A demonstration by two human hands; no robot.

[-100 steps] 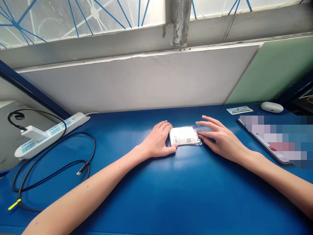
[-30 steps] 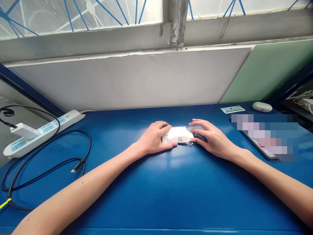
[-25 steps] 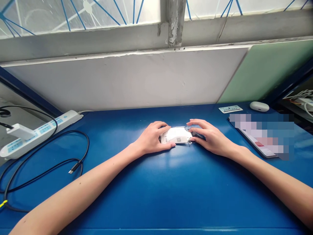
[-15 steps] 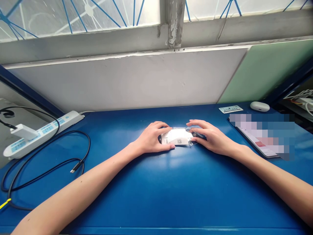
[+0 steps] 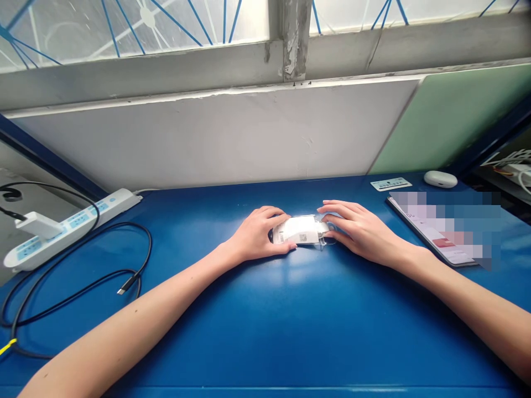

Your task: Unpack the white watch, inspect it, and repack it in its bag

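A small clear plastic packet [image 5: 296, 231] with a white printed label and a square code lies on the blue table, between my two hands. My left hand [image 5: 262, 233] grips its left end, thumb along the near edge and fingers along the far edge. At the packet's right end, my right hand [image 5: 352, 228] has its thumb and fingertips on the crinkled clear film, where a whitish piece shows near the fingertips. What that piece is I cannot make out. The fingers of my right hand are curved and partly closed around this end.
On the left are a white power strip [image 5: 74, 224] with a plugged-in charger [image 5: 38, 226] and a looped black cable [image 5: 130, 283]. A tablet-like device [image 5: 431, 232], partly blurred out, a card [image 5: 390, 184] and a white earbud case [image 5: 440, 179] lie on the right. A wall panel [image 5: 232, 138] borders the back.
My right fingers have shifted slightly at the packet's right end, and a whitish piece shows more there. My left hand keeps its grip. The view has moved a little.
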